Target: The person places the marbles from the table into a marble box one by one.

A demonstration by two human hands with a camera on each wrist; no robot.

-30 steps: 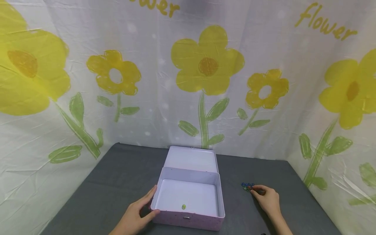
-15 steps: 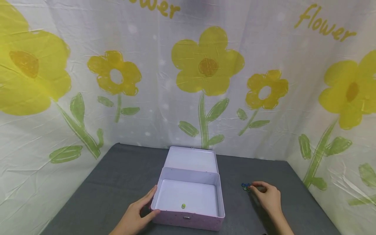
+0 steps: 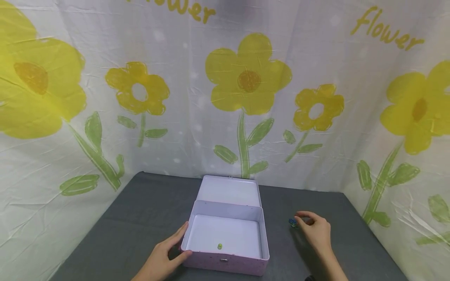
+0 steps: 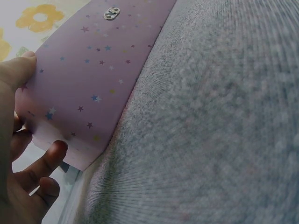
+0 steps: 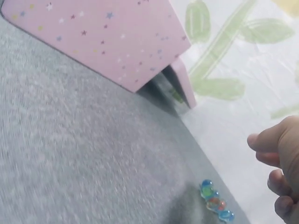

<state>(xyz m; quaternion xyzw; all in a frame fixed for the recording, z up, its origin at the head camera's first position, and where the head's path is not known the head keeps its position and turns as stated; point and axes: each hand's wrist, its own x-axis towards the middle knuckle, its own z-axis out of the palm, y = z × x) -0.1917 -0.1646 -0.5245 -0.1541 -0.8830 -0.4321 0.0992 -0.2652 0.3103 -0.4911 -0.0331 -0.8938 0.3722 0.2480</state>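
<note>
My left hand (image 3: 163,253) is at the near left corner of a pink tin box (image 3: 225,267), clamped on it: my thumb (image 4: 21,70) lies against the near wall by the rim, and my fingers bend round the left side. Small stars in blue, white, yellow and dark pink are printed over the walls, and a metal clasp plate (image 4: 111,13) sits midway along the near one. Inside the box, on the white floor just beyond that near wall, lies one lime-green bead (image 3: 219,246).

To the right, well apart from the box, my right hand (image 3: 316,230) hovers above the grey cloth (image 3: 154,199) with thumb and forefinger drawn close together; I cannot tell whether a bead is between the tips. Just left of those fingertips, on the cloth, lies a cluster of glassy beads (image 5: 216,204), blue, green and orange-red, partly hidden by my hand in the head view.

Farther off, the box's white-lined lid (image 3: 228,190) is folded back beyond the far wall. Behind the cloth's far edge hangs a pale curtain (image 3: 175,128) printed with yellow flowers (image 3: 256,58).
</note>
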